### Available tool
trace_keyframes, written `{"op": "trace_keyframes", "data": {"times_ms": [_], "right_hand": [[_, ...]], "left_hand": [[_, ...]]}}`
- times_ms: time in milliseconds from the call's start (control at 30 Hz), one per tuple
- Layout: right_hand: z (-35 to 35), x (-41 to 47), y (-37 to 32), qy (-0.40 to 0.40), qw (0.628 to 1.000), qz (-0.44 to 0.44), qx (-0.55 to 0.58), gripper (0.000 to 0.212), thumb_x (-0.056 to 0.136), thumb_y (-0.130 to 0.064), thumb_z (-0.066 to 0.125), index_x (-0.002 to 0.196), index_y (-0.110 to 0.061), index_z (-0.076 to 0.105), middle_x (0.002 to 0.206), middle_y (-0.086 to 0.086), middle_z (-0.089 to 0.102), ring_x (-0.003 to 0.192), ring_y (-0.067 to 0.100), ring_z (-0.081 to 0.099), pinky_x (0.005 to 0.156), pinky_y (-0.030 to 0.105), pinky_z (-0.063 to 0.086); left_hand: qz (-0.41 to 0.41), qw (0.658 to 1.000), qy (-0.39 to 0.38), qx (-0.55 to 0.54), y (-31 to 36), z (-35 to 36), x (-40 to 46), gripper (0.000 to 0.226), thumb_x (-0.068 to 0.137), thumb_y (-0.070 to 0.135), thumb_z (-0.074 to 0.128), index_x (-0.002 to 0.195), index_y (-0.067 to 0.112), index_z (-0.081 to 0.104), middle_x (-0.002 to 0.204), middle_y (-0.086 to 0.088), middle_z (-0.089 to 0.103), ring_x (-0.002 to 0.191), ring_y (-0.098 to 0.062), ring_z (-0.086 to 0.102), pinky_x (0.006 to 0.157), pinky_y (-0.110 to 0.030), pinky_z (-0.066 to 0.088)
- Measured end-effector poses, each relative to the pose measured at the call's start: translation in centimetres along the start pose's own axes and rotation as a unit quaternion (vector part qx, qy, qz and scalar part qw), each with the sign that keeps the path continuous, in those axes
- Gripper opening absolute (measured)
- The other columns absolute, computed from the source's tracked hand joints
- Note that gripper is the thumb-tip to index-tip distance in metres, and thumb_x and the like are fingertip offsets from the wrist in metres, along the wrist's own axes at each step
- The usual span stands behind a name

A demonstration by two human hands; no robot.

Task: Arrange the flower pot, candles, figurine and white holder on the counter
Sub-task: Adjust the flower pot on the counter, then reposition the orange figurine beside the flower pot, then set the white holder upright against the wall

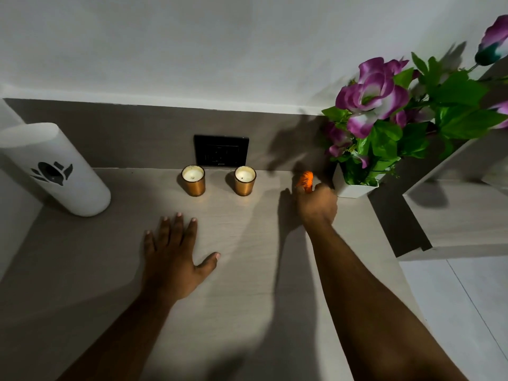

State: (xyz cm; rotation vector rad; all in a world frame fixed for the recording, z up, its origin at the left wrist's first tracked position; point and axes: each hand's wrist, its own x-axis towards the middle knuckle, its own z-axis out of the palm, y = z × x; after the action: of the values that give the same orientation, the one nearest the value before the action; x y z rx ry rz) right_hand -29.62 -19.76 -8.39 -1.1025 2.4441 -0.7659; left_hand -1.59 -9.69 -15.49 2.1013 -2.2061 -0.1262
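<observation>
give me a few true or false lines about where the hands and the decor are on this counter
1. The right hand is closed on the orange striped figurine. True.
2. The left hand holds a candle. False: it lies flat and open on the counter.
3. Two gold candles stand below the black wall socket. True.
4. The white holder stands beside the flower pot. False: holder far left, pot far right.
</observation>
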Motion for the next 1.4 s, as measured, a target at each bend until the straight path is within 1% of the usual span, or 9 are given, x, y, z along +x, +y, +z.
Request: {"op": "trace_keyframes", "data": {"times_ms": [133,267,367,533,633,900,1067,1200,1400], "right_hand": [[0.3,-3.5,-1.0,0.08,0.981,-0.169,0.05,0.056,0.085,-0.045,0.067,0.125,-0.007,0.059,0.126,0.018,0.055,0.118,0.037,0.049,0.096,0.044,0.046],[4.1,-6.6,-3.6,-0.088,0.969,-0.189,0.136,0.078,0.082,-0.042,0.075,0.144,-0.007,0.042,0.14,0.014,0.046,0.125,0.03,0.05,0.103,0.043,0.046],[6.6,-6.7,-4.9,-0.128,0.968,-0.165,0.137,0.079,0.08,-0.042,0.077,0.144,-0.013,0.04,0.142,0.009,0.046,0.126,0.027,0.051,0.103,0.034,0.043],[8.0,-4.4,-5.6,-0.09,0.974,-0.179,0.103,0.051,0.084,-0.034,0.075,0.126,-0.013,0.056,0.124,0.01,0.058,0.111,0.027,0.059,0.087,0.028,0.042],[8.3,-3.1,-6.2,-0.09,0.975,-0.176,0.1,0.053,0.084,-0.035,0.074,0.128,-0.012,0.056,0.125,0.011,0.059,0.112,0.028,0.058,0.093,0.034,0.046],[7.5,-6.9,-2.1,-0.075,0.959,-0.27,-0.041,0.071,0.085,-0.06,0.06,0.136,-0.012,0.049,0.136,0.013,0.053,0.126,0.031,0.046,0.104,0.046,0.044],[7.6,-11.3,1.0,-0.148,0.896,-0.374,-0.189,0.086,0.087,-0.076,0.03,0.147,-0.015,0.039,0.158,0.014,0.03,0.149,0.036,0.018,0.12,0.054,0.013],[8.2,-12.9,0.9,-0.161,0.879,-0.385,-0.23,0.098,0.082,-0.083,0.011,0.154,-0.018,0.023,0.164,0.013,0.014,0.152,0.035,0.004,0.119,0.057,0.002],[8.3,-13.2,0.9,-0.163,0.875,-0.384,-0.247,0.102,0.079,-0.086,0.003,0.156,-0.02,0.012,0.166,0.011,0.004,0.152,0.033,-0.004,0.12,0.055,-0.003]], "left_hand": [[-0.044,0.997,0.001,-0.07,0.1,-0.6,0.9,0.095,0.075,0.078,0.043,0.148,0.019,0.027,0.158,-0.012,0.029,0.146,-0.033,0.022,0.116,-0.056,0.018],[-0.184,0.925,0.06,-0.328,0.9,-2.8,5.6,0.084,0.076,0.049,0.072,0.145,0.019,0.033,0.15,-0.011,0.043,0.136,-0.03,0.04,0.109,-0.043,0.035],[-0.197,0.889,0.112,-0.398,1.9,-4.7,9.2,0.065,0.071,0.035,0.08,0.127,0.017,0.054,0.128,-0.008,0.062,0.116,-0.029,0.057,0.093,-0.035,0.044],[-0.204,0.887,0.134,-0.392,2.2,-5.6,12.1,0.043,0.072,0.027,0.08,0.109,0.012,0.063,0.108,-0.01,0.07,0.1,-0.031,0.063,0.085,-0.041,0.051],[-0.204,0.886,0.143,-0.392,2.1,-5.7,13.1,0.043,0.072,0.025,0.08,0.11,0.011,0.063,0.109,-0.012,0.07,0.1,-0.032,0.063,0.086,-0.042,0.051],[-0.199,0.904,0.092,-0.367,1.6,-4.7,10.9,0.08,0.075,0.038,0.078,0.141,0.014,0.038,0.146,-0.013,0.044,0.133,-0.031,0.042,0.103,-0.038,0.038],[-0.201,0.936,0.145,-0.251,-1.8,-3.8,3.1,0.067,0.078,0.042,0.071,0.133,0.013,0.047,0.141,-0.018,0.046,0.127,-0.037,0.043,0.1,-0.051,0.043],[-0.358,0.864,0.203,-0.291,-6.5,-5.0,1.9,0.083,0.067,0.037,0.082,0.133,0.005,0.043,0.137,-0.024,0.046,0.122,-0.045,0.046,0.1,-0.054,0.043],[-0.4,0.764,0.277,-0.424,-12.1,-6.8,6.0,0.109,0.059,0.026,0.09,0.145,0.008,0.026,0.147,-0.016,0.043,0.132,-0.034,0.045,0.109,-0.04,0.039]]}}
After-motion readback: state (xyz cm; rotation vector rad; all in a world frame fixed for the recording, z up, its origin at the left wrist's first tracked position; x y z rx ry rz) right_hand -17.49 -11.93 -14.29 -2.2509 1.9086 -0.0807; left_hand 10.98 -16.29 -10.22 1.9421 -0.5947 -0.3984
